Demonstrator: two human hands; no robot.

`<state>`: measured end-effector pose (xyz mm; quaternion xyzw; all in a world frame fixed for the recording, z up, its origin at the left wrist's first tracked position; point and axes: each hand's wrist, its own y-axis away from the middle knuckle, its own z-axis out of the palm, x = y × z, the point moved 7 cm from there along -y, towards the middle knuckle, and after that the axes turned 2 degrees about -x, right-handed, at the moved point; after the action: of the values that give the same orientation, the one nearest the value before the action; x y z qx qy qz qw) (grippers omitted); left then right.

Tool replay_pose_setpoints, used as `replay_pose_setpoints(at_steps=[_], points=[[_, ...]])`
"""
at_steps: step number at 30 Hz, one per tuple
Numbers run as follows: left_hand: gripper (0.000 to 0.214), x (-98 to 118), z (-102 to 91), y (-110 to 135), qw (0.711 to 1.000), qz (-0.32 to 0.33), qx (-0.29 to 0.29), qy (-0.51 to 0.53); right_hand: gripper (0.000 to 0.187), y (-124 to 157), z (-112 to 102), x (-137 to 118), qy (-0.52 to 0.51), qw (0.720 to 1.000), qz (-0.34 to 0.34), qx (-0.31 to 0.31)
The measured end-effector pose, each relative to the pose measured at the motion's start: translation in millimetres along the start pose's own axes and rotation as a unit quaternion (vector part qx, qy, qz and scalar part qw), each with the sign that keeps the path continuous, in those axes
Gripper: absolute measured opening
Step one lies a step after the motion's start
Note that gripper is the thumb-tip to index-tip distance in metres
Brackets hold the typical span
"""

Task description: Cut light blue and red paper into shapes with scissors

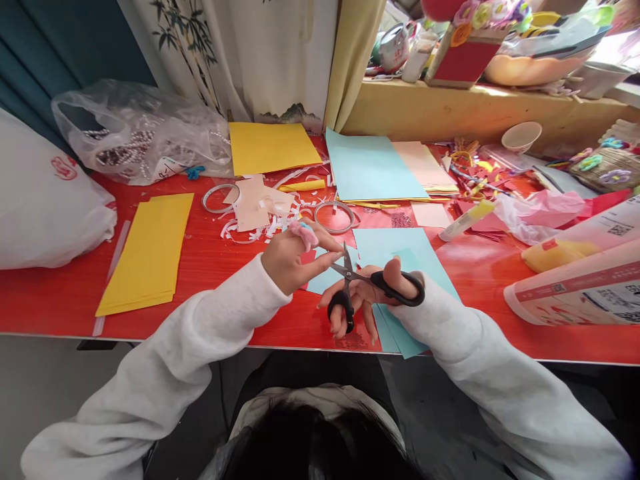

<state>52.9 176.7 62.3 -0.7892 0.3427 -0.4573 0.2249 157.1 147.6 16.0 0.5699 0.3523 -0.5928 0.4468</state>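
Observation:
My right hand [367,293] has its thumb and fingers through the black handles of a pair of scissors [349,275], whose blades are spread apart and point away from me. Beside the blade tips, my left hand [295,259] is closed in a pinch of thumb and fingers. What lies in that pinch is too small to make out. A fuzzy pink ring [303,235] is on a left finger. Beneath the hands lies light blue paper [395,241], partly covered by my right hand. More blue pieces [397,333] stick out over the table's front edge.
Yellow paper strips [145,253] lie on the left. White paper scraps [255,233], tape rolls [334,217] and stacked coloured sheets [375,167] are behind my hands. A glue stick [466,221] and large bottles [575,283] stand or lie on the right; plastic bags [45,200] at far left.

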Motion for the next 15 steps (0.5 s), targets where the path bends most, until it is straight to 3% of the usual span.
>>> replay_pose_setpoints(at_steps=[9, 15], points=[[0.013, -14, 5.1, 1, 0.986, -0.128, -0.069, 0.076, 0.093, -3, -3, 6, -0.03, 0.999, -0.009, -0.028], [0.014, -16, 5.9, 2, 0.985, -0.139, -0.063, 0.083, 0.095, -5, -2, 8, -0.027, 0.998, 0.006, -0.049]])
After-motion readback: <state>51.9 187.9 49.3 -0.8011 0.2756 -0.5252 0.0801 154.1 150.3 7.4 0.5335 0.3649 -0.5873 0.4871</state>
